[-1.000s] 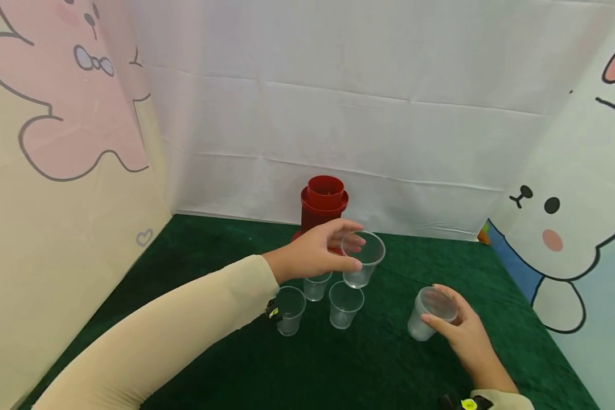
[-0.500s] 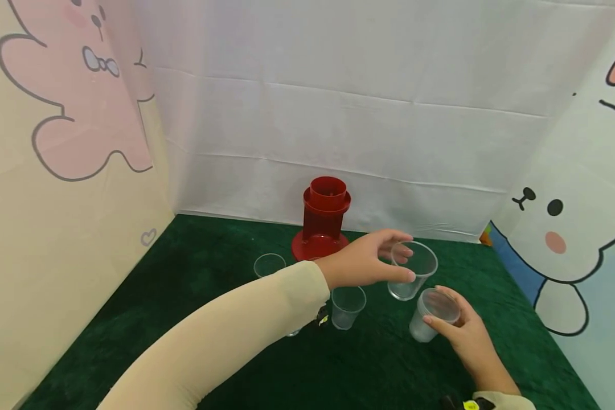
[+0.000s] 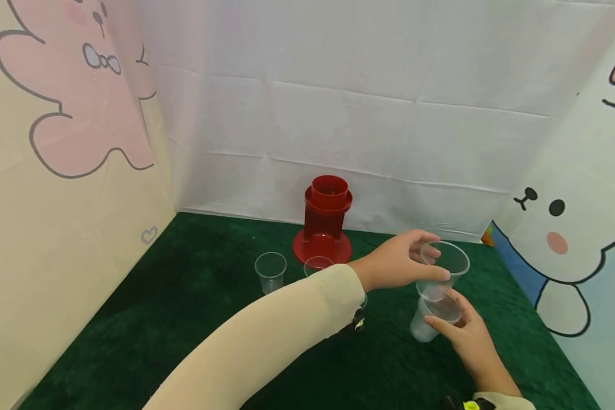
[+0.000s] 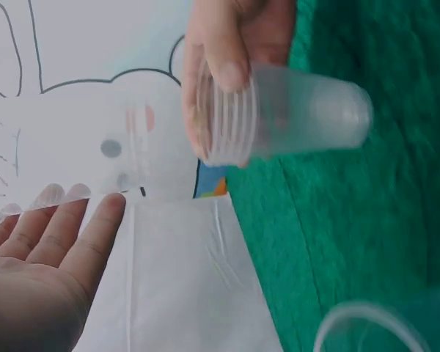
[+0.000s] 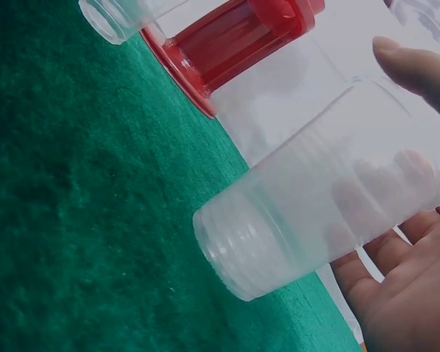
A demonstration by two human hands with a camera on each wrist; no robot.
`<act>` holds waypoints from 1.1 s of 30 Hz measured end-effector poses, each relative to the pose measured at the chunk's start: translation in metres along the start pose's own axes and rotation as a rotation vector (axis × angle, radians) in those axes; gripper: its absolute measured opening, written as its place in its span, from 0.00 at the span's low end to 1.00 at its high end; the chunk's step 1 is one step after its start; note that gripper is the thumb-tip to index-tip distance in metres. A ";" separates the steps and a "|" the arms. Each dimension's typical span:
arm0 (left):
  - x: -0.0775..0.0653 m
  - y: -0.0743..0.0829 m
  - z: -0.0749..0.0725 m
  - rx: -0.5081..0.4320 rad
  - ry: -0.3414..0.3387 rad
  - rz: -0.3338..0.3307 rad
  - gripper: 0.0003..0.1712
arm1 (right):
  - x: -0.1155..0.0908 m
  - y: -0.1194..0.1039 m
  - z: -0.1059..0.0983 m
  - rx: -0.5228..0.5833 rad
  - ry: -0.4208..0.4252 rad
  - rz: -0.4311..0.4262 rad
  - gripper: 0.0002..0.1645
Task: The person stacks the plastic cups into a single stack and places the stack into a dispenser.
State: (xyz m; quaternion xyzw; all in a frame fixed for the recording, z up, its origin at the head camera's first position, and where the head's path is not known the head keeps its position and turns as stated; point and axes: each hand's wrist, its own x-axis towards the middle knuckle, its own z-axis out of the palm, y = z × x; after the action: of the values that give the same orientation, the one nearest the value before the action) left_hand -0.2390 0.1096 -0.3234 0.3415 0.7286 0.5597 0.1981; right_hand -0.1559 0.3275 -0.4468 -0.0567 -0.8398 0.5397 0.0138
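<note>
My left hand point(image 3: 402, 263) grips a clear plastic cup point(image 3: 457, 263), thumb on the near side and fingers on the far side. Its base overlaps the mouth of a stack of nested clear cups point(image 3: 423, 326) in the head view. Around that stack curls my right hand point(image 3: 468, 341), lower and further right. Several stacked rims show on the nested cups point(image 4: 231, 125) in the left wrist view, under the right thumb. The right wrist view shows the stack's ribbed lower end point(image 5: 238, 249) tilted over the green cloth, fingers seen through the plastic.
Single clear cups stand on the green cloth point(image 3: 195, 319): one on the left point(image 3: 270, 272), another point(image 3: 319, 264) before a red stand with a round base point(image 3: 322, 247). My left sleeve point(image 3: 282, 336) hides part of the cups. A white curtain point(image 3: 297, 125) closes the back.
My left hand has carried its cup rightward from over the standing cups to just above the stack. The right hand has stayed nearly still with the stack.
</note>
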 end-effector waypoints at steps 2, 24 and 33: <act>0.004 0.001 0.006 -0.003 0.014 -0.015 0.38 | 0.000 0.001 0.000 0.002 -0.001 -0.004 0.52; 0.008 -0.009 0.036 0.060 0.048 -0.116 0.37 | 0.000 0.001 0.002 -0.046 0.018 0.002 0.50; 0.008 -0.013 0.039 0.052 0.058 -0.106 0.38 | -0.001 0.001 0.002 -0.056 0.024 -0.008 0.49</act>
State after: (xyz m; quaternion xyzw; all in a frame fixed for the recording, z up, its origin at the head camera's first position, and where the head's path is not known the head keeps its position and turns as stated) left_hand -0.2225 0.1402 -0.3465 0.2912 0.7654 0.5389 0.1973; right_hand -0.1554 0.3260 -0.4480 -0.0601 -0.8547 0.5151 0.0246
